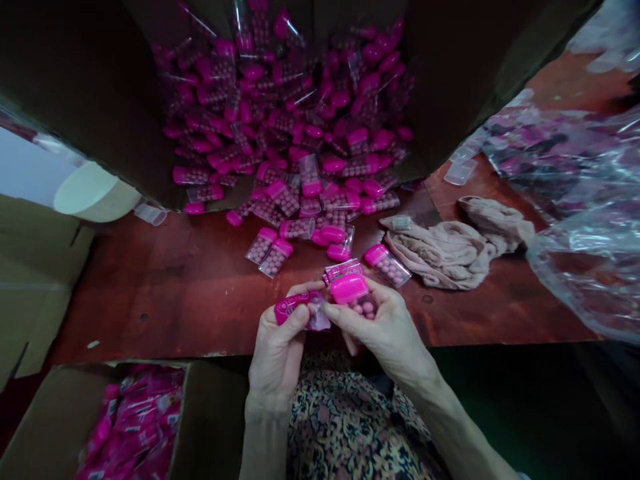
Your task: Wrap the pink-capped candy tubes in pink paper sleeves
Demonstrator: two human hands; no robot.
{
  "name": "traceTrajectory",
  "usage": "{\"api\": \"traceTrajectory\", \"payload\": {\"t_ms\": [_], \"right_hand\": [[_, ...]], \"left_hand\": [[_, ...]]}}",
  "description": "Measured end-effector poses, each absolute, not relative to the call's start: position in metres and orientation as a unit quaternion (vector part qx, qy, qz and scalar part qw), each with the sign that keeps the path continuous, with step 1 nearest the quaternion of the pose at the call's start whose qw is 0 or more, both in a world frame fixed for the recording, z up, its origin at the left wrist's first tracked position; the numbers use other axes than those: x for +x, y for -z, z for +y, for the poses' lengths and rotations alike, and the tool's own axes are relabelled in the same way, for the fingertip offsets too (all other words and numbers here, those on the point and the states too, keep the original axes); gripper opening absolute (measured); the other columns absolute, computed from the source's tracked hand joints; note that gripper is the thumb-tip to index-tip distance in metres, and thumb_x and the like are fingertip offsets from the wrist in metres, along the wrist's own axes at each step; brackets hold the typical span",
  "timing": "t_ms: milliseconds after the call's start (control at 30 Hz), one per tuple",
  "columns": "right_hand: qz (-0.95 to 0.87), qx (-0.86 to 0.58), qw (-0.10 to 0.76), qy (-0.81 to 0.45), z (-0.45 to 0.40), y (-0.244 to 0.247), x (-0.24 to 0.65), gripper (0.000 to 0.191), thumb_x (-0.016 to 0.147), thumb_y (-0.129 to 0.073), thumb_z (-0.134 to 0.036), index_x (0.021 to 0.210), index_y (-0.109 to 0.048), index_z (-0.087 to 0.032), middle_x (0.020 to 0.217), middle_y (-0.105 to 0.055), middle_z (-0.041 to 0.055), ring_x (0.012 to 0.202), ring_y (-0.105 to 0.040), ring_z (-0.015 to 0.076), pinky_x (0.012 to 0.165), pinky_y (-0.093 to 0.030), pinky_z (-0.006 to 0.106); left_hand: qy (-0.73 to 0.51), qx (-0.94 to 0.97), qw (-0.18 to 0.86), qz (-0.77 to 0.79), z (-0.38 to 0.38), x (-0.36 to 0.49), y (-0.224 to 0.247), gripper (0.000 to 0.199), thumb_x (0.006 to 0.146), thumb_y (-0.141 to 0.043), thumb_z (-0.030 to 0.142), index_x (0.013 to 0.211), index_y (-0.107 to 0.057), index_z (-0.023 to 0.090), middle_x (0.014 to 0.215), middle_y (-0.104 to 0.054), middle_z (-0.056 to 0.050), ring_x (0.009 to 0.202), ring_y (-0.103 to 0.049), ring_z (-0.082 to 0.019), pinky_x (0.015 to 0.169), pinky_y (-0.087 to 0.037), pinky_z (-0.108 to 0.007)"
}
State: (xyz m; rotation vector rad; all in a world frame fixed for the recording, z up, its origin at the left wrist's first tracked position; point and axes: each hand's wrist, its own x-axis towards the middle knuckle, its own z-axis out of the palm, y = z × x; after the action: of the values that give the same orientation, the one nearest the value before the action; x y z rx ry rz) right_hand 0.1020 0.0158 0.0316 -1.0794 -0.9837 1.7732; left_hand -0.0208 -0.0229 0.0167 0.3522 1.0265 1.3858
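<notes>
My left hand (280, 340) pinches a pink printed wrapper (295, 307) whose clear end points to the right. In my right hand (387, 327) is a clear container of pink balls with a bright pink cap (349, 289). The right thumb and fingertips also meet the wrapper's clear end. Just behind the cap, another printed pink piece (343, 269) shows; what holds it is hard to tell. Several similar containers (276, 258) lie on the red table (200, 287) beyond my hands, one (387, 265) close to my right hand.
A large cardboard box (450, 80) on its side spills capped containers. Crumpled cloth (445, 253) and clear plastic bags (590, 247) lie right. A white bowl (95, 193) stands left. Below the table edge, a box (213, 413) holds pink packets (143, 427).
</notes>
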Motion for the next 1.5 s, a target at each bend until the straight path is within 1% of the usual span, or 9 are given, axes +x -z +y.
{"api": "traceTrajectory", "payload": {"t_ms": [167,267,533,800,1033,1167,1267,1367,1500], "right_hand": [[-0.414,-0.453,0.399,-0.681,0.016,-0.029,0.101,0.011,0.063,-0.069,-0.013,0.071,-0.061,-0.016,0.05,-0.048,-0.0089,0.039,-0.039,0.0028,0.036,-0.033,0.015],[-0.445,-0.473,0.41,-0.641,0.013,-0.03,0.099,0.01,0.065,-0.065,-0.012,0.073,-0.062,-0.016,0.055,-0.052,-0.0068,0.042,-0.043,0.0043,0.039,-0.036,0.016],[-0.546,-0.457,0.374,-0.594,0.007,-0.035,0.106,0.012,0.078,-0.065,-0.021,0.09,-0.061,-0.021,0.07,-0.062,-0.004,0.055,-0.054,0.0077,0.05,-0.042,0.018],[-0.686,-0.454,0.25,-0.51,-0.004,-0.029,0.124,0.03,0.079,-0.067,-0.034,0.106,-0.058,-0.026,0.091,-0.064,0.0012,0.079,-0.057,0.0168,0.072,-0.048,0.027],[-0.708,-0.42,0.221,-0.523,0.006,-0.036,0.122,0.056,0.078,-0.069,-0.033,0.13,-0.049,-0.03,0.088,-0.069,-0.0014,0.075,-0.06,0.0163,0.077,-0.048,0.03],[-0.656,-0.41,0.27,-0.573,0.007,-0.029,0.12,0.022,0.075,-0.071,-0.03,0.096,-0.067,-0.022,0.07,-0.061,-0.0041,0.06,-0.053,0.0108,0.057,-0.045,0.022],[-0.598,-0.464,0.363,-0.544,0.004,-0.023,0.12,0.016,0.073,-0.073,-0.028,0.072,-0.061,-0.018,0.056,-0.047,-0.0074,0.048,-0.04,0.0069,0.043,-0.034,0.018],[-0.576,-0.497,0.421,-0.494,0.0,-0.023,0.118,0.014,0.074,-0.071,-0.023,0.069,-0.058,-0.018,0.055,-0.049,-0.0072,0.044,-0.038,0.0059,0.039,-0.032,0.018],[-0.606,-0.46,0.469,-0.449,-0.003,-0.03,0.11,0.01,0.075,-0.067,-0.013,0.08,-0.061,-0.019,0.078,-0.066,-0.0001,0.065,-0.061,0.0114,0.057,-0.049,0.021]], "left_hand": [[-0.613,0.126,0.651,0.429,-0.027,-0.02,-0.016,0.006,0.071,-0.071,0.024,0.07,-0.073,0.019,0.087,-0.071,-0.004,0.086,-0.063,-0.018,0.09,-0.045,-0.033],[-0.625,0.119,0.662,0.397,-0.031,-0.017,-0.016,0.018,0.07,-0.072,0.031,0.058,-0.07,0.019,0.092,-0.071,-0.005,0.092,-0.062,-0.02,0.092,-0.044,-0.033],[-0.626,0.093,0.667,0.393,-0.03,-0.021,-0.013,0.022,0.083,-0.059,0.031,0.089,-0.073,0.015,0.104,-0.069,-0.009,0.098,-0.061,-0.019,0.096,-0.042,-0.032],[-0.614,0.07,0.649,0.445,-0.028,-0.022,-0.012,0.013,0.077,-0.067,0.029,0.08,-0.073,0.017,0.077,-0.072,-0.002,0.073,-0.065,-0.013,0.08,-0.05,-0.026],[-0.614,0.114,0.602,0.498,-0.028,-0.024,-0.012,0.012,0.063,-0.078,0.026,0.072,-0.075,0.019,0.069,-0.071,-0.001,0.065,-0.063,-0.013,0.067,-0.05,-0.024],[-0.599,0.123,0.613,0.501,-0.028,-0.025,-0.013,0.013,0.065,-0.076,0.029,0.071,-0.074,0.018,0.069,-0.07,-0.002,0.061,-0.06,-0.011,0.063,-0.048,-0.021],[-0.595,0.133,0.615,0.5,-0.028,-0.025,-0.013,0.016,0.072,-0.071,0.03,0.072,-0.074,0.014,0.073,-0.07,-0.003,0.059,-0.056,-0.008,0.058,-0.045,-0.017],[-0.601,0.117,0.612,0.501,-0.027,-0.026,-0.013,0.015,0.075,-0.069,0.028,0.071,-0.073,0.014,0.072,-0.07,-0.002,0.059,-0.054,-0.007,0.055,-0.042,-0.016],[-0.596,0.118,0.628,0.486,-0.028,-0.024,-0.013,0.013,0.074,-0.07,0.028,0.075,-0.074,0.015,0.073,-0.07,-0.003,0.064,-0.056,-0.008,0.059,-0.043,-0.017]]}}
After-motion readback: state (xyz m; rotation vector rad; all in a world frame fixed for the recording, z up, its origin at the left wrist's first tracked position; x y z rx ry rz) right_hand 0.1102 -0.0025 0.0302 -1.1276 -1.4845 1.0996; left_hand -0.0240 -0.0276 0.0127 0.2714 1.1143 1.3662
